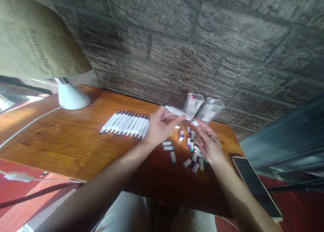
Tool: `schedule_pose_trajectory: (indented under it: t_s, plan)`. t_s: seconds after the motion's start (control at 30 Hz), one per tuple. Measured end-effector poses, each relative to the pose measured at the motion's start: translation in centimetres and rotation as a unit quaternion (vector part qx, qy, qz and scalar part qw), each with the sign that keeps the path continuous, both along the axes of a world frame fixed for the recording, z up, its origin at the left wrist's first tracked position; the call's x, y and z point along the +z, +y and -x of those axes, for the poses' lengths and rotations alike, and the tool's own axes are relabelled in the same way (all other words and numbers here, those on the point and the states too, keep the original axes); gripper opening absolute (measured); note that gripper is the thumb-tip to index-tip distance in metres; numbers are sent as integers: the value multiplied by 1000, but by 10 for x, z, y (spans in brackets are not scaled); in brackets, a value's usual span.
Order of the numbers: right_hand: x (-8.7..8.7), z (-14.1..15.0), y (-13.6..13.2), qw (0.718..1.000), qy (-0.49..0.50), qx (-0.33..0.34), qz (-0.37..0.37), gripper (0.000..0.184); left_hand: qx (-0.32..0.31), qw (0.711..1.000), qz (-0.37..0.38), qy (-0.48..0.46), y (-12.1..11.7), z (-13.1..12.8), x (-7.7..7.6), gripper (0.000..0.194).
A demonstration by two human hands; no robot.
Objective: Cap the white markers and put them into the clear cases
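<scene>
A white marker (175, 111) is held level above the table, its dark end pointing up and left. My left hand (158, 127) closes round its barrel with thumb and fingers. At the marker's right end, my right hand (210, 145) pinches a white marker cap (194, 122); whether the cap is seated on the marker or just touching it I cannot tell. Below my hands lie several loose caps (173, 157) with coloured ends, some partly hidden by my right hand. Left of my left hand, several white markers (124, 124) lie side by side in a row, uncapped tips toward me.
Two clear plastic containers (211, 107) stand against the brick wall (172, 53), the left one with some coloured items inside. A lamp (72, 95) stands at the back left of the wooden table (63, 134), its cord running left. A phone (255, 184) lies at the right edge.
</scene>
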State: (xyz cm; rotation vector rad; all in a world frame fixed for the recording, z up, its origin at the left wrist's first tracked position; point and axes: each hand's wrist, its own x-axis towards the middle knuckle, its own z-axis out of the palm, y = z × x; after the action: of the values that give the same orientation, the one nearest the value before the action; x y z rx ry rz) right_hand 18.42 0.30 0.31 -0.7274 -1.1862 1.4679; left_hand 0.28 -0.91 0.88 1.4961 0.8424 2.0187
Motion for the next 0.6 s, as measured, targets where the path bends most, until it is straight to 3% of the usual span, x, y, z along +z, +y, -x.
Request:
schedule_pose_trajectory:
  t_s: [0.2,0.37,0.47,0.6]
  plan:
    - [3,-3,0,1000,9,-12,8,28,115,993,-16,0,5,6,3,31]
    - [7,-4,-3,1000,27,-14,-1,28,90,994,-34,-55,12,14,8,31]
    - [7,-5,-3,999,31,-13,6,29,108,993,-41,-2,9,16,8,25]
    - [7,-6,1,999,34,-22,11,27,123,976,-68,164,3,17,7,25]
